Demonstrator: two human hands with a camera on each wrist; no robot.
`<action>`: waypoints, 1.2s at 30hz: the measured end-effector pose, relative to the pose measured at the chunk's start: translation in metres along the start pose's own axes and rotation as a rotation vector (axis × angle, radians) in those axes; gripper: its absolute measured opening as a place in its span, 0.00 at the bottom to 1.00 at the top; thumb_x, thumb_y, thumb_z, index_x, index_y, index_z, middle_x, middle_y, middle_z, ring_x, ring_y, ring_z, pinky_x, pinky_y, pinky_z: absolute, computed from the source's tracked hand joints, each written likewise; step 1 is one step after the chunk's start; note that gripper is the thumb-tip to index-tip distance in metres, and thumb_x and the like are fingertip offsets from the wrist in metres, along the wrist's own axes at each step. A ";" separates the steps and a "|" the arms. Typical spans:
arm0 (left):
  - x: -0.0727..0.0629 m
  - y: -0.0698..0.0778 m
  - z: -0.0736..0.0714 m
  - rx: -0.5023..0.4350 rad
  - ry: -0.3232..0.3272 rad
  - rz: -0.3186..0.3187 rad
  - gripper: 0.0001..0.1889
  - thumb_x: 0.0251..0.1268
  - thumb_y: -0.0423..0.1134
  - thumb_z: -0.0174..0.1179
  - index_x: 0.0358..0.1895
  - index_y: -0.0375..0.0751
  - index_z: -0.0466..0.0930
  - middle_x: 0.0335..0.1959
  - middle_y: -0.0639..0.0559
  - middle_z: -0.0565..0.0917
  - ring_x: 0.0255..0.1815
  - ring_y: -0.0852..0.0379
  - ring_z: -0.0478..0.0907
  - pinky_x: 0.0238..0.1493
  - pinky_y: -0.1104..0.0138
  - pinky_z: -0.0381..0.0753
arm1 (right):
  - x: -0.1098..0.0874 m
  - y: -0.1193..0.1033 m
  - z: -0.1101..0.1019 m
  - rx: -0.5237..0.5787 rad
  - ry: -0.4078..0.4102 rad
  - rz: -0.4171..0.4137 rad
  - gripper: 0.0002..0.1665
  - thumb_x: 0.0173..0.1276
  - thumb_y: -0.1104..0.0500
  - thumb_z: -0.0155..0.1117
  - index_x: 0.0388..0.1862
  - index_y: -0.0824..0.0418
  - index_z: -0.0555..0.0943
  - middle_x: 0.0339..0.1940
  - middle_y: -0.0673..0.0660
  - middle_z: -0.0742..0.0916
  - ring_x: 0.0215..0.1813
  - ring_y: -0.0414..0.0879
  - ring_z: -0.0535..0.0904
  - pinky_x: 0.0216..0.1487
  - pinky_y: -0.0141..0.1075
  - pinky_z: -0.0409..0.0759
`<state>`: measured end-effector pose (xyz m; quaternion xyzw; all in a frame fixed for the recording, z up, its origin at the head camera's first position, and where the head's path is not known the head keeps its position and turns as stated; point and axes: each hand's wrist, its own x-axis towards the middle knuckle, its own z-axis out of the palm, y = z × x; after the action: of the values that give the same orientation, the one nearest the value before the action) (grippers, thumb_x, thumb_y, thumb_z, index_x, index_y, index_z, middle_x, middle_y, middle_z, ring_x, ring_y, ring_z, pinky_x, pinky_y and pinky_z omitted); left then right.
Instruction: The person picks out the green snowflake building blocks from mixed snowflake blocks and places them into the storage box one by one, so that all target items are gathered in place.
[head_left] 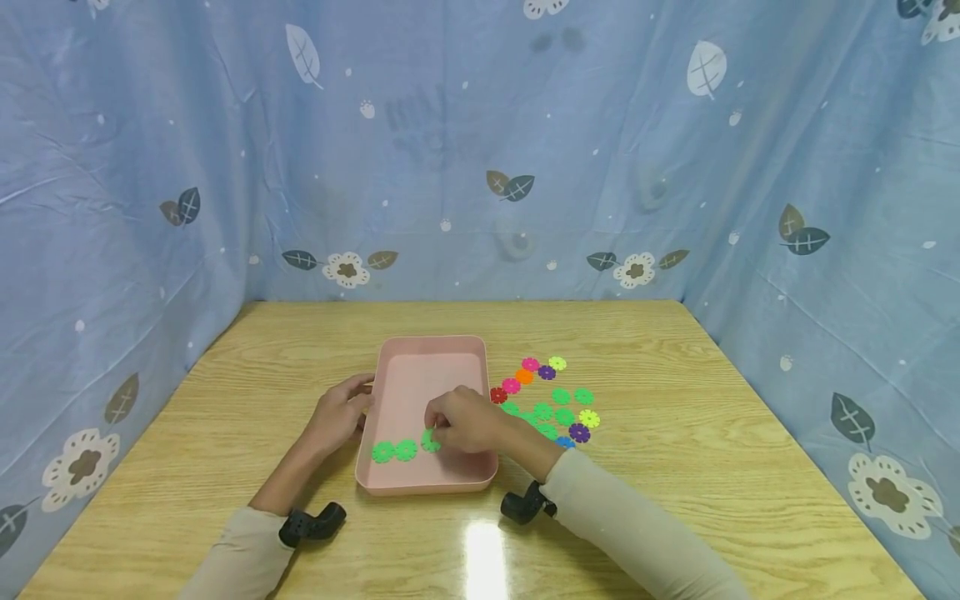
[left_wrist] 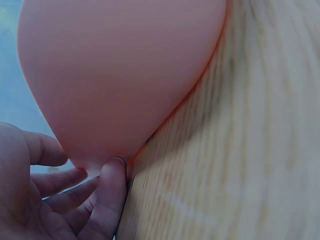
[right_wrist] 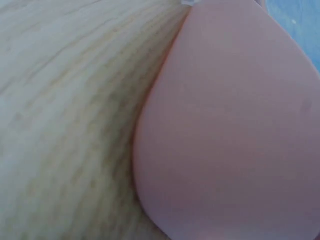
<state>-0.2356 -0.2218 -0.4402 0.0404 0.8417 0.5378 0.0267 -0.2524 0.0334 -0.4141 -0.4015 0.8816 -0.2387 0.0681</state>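
A pink tray point(head_left: 431, 358) lies on the table, with two green flower-shaped discs point(head_left: 406, 450) side by side near its front left corner. My right hand point(head_left: 467, 421) reaches over the tray's right wall and pinches another green disc point(head_left: 430, 442) just right of those two. At the tray's left side, my left hand point(head_left: 337, 417) rests its fingertips against the outer wall. The left wrist view shows these fingers point(left_wrist: 111, 195) touching the pink wall point(left_wrist: 125, 75) from outside. Only the tray's outer wall point(right_wrist: 225, 125) and the table appear in the right wrist view; the right fingers are hidden there.
Right of the tray, several loose discs lie on the wooden table point(head_left: 712, 433): green ones point(head_left: 564, 417), a yellow one point(head_left: 588, 418), purple point(head_left: 579, 432), orange point(head_left: 524, 377) and pink point(head_left: 512, 386). A blue patterned curtain point(head_left: 450, 167) surrounds the table's back and sides.
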 end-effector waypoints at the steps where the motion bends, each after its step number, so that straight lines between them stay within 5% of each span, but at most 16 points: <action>1: 0.000 0.000 0.000 0.002 0.002 -0.001 0.26 0.80 0.39 0.45 0.76 0.35 0.63 0.66 0.31 0.75 0.30 0.48 0.86 0.31 0.59 0.88 | 0.000 -0.001 0.001 -0.008 -0.008 0.017 0.02 0.66 0.61 0.70 0.33 0.55 0.86 0.26 0.41 0.84 0.32 0.35 0.77 0.38 0.26 0.77; 8: 0.000 0.000 0.000 -0.003 -0.002 0.000 0.26 0.80 0.39 0.45 0.76 0.36 0.63 0.66 0.31 0.75 0.30 0.48 0.86 0.31 0.59 0.88 | 0.001 -0.003 0.003 -0.046 -0.021 0.092 0.03 0.64 0.57 0.73 0.31 0.52 0.87 0.26 0.40 0.83 0.33 0.36 0.77 0.37 0.28 0.77; 15: 0.000 0.000 -0.001 -0.003 -0.006 0.006 0.26 0.80 0.39 0.45 0.76 0.35 0.63 0.66 0.31 0.75 0.31 0.48 0.86 0.32 0.59 0.88 | 0.000 -0.004 0.005 -0.053 -0.012 0.106 0.06 0.65 0.55 0.73 0.28 0.49 0.84 0.23 0.41 0.81 0.30 0.36 0.73 0.31 0.28 0.74; 36: 0.000 -0.001 0.000 -0.017 -0.002 -0.003 0.26 0.80 0.38 0.45 0.76 0.35 0.63 0.66 0.31 0.75 0.32 0.47 0.86 0.33 0.59 0.88 | 0.001 -0.003 0.010 -0.083 -0.020 0.139 0.07 0.64 0.52 0.74 0.28 0.44 0.83 0.25 0.39 0.81 0.32 0.36 0.74 0.32 0.31 0.74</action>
<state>-0.2359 -0.2222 -0.4409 0.0397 0.8371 0.5448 0.0288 -0.2481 0.0276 -0.4213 -0.3442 0.9157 -0.1926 0.0764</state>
